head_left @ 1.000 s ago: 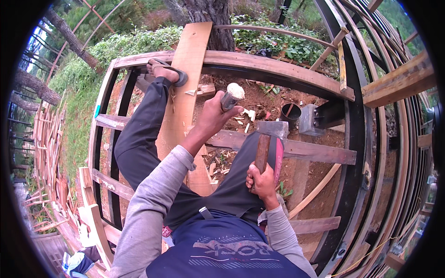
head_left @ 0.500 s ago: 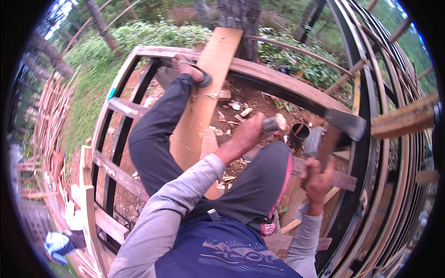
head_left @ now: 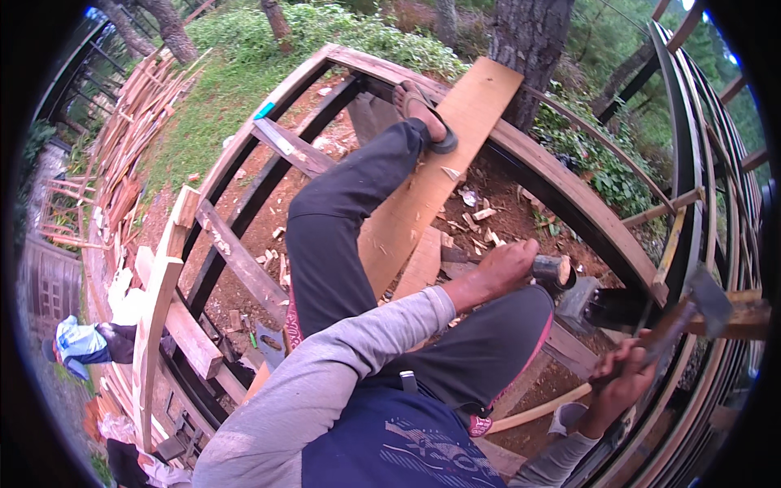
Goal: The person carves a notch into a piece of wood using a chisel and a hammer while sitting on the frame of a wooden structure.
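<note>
In the head view, the left grip [head_left: 506,267] is curled closed around a dark cylindrical piece [head_left: 545,267] with a pale end, just beyond the right knee [head_left: 529,313]. The right grip [head_left: 625,376] is wrapped around the handle of a hammer [head_left: 708,301], its head blurred. A sandalled foot [head_left: 429,118] rests on the long plank [head_left: 439,191].

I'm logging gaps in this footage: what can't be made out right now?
All in the head view:
Hammer head: exact edges lost to motion blur.
Dark cylinder: gripped part hidden by the left hand.
Hammer handle: lower part hidden by the right hand.
Right foot: hidden by the bent right leg.
</note>
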`<move>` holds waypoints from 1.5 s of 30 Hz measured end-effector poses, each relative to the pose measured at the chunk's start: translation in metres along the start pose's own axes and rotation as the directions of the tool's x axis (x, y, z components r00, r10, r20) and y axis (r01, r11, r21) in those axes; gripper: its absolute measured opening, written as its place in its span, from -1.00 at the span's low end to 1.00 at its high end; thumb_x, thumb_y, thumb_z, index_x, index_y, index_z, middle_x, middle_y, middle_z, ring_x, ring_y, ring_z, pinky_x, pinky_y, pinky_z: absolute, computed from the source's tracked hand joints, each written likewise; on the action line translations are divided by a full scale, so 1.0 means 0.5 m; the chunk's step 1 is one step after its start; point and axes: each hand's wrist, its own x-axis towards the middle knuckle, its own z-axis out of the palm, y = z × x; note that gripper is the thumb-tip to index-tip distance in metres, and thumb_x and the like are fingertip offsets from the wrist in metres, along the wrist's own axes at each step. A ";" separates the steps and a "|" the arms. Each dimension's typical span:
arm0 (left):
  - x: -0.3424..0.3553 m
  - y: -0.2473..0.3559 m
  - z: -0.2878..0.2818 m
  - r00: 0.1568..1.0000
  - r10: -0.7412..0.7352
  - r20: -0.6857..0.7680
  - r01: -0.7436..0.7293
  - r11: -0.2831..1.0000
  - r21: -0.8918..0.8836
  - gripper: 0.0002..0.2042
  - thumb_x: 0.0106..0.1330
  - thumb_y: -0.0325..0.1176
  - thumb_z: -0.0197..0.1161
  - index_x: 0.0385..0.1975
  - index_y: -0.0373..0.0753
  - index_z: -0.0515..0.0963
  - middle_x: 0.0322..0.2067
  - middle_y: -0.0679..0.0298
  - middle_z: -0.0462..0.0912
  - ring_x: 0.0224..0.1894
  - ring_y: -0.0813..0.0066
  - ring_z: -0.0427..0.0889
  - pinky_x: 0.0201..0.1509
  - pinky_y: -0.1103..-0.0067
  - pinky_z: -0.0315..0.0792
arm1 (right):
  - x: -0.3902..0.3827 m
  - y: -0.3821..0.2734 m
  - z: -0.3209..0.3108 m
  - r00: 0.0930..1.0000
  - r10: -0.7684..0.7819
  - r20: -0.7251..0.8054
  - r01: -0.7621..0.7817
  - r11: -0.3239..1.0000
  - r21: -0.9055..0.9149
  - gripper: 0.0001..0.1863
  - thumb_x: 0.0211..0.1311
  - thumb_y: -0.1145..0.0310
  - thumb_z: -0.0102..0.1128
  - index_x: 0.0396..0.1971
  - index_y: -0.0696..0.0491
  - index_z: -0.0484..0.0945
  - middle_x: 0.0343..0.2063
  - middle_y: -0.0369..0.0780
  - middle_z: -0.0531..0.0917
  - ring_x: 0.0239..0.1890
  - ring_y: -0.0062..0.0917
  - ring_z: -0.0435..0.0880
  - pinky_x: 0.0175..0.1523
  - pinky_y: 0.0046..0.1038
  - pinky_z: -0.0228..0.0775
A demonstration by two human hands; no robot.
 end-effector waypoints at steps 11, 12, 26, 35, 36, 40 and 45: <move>-0.031 0.004 0.013 1.000 -0.006 -0.001 0.006 1.000 -0.016 -0.67 0.18 -0.38 0.38 -0.26 -0.32 0.32 -0.34 -0.08 0.58 -0.23 -0.17 0.64 -0.18 0.10 0.49 | -0.105 0.119 0.025 0.787 0.577 0.221 -0.463 0.787 -0.407 -0.82 0.49 0.41 0.16 -0.09 0.11 0.37 -0.58 -0.36 0.46 -0.66 -0.73 0.41 -0.58 -0.61 0.24; -0.027 -0.001 0.005 0.999 0.029 -0.044 -0.029 1.000 0.004 -0.69 0.18 -0.39 0.38 -0.28 -0.31 0.33 -0.34 -0.07 0.58 -0.24 -0.16 0.64 -0.18 0.11 0.50 | -0.096 0.100 0.040 0.806 0.549 0.220 -0.456 0.815 -0.359 -0.83 0.51 0.39 0.13 -0.11 0.12 0.36 -0.57 -0.35 0.45 -0.66 -0.74 0.41 -0.59 -0.64 0.22; -0.088 -0.132 -0.186 0.943 -0.304 -0.136 0.150 0.752 -0.642 -0.80 0.32 -0.53 0.31 -0.25 -0.25 0.36 -0.33 0.31 0.50 -0.27 0.53 0.55 -0.10 0.53 0.54 | -0.114 0.324 0.019 0.746 0.653 0.133 -0.666 0.731 0.150 -0.76 0.51 0.36 0.13 -0.01 0.06 0.30 -0.49 -0.29 0.46 -0.64 -0.65 0.45 -0.57 -0.51 0.38; 0.058 -0.053 -0.116 0.942 -0.300 0.152 0.335 0.868 -0.366 -0.75 0.28 -0.26 0.52 -0.48 -0.26 0.62 -0.63 0.46 0.60 -0.59 0.75 0.53 -0.53 0.69 0.37 | -0.110 0.328 -0.015 0.781 0.614 0.114 -0.619 0.737 0.271 -0.78 0.49 0.40 0.15 -0.04 0.06 0.30 -0.50 -0.30 0.45 -0.65 -0.66 0.46 -0.59 -0.53 0.38; 0.054 -0.062 -0.102 0.944 -0.307 0.120 0.329 0.907 -0.263 -0.75 0.28 -0.24 0.53 -0.35 -0.29 0.64 -0.59 0.43 0.62 -0.54 0.72 0.56 -0.48 0.64 0.42 | -0.112 0.326 -0.011 0.784 0.609 0.121 -0.616 0.740 0.270 -0.78 0.49 0.40 0.15 -0.04 0.06 0.30 -0.50 -0.30 0.45 -0.65 -0.66 0.46 -0.59 -0.53 0.38; 0.067 -0.002 -0.072 0.975 -0.173 0.140 0.191 0.973 -0.131 -0.62 0.27 -0.21 0.54 -0.09 -0.32 0.60 -0.39 0.28 0.74 -0.34 0.61 0.68 -0.22 0.55 0.57 | -0.110 0.304 -0.009 0.823 0.565 0.056 -0.567 0.814 0.126 -0.78 0.48 0.40 0.17 -0.06 0.09 0.33 -0.52 -0.31 0.46 -0.64 -0.67 0.47 -0.59 -0.55 0.36; 0.036 -0.032 -0.037 0.988 -0.003 0.154 0.012 0.998 -0.059 -0.54 0.22 -0.06 0.54 -0.29 -0.29 0.44 -0.48 0.06 0.68 -0.38 0.06 0.73 -0.31 0.31 0.53 | -0.032 0.146 -0.022 0.980 0.199 0.008 -0.195 0.966 -0.172 -0.66 0.48 0.28 0.22 0.04 0.14 0.37 -0.52 -0.35 0.50 -0.62 -0.73 0.47 -0.55 -0.59 0.35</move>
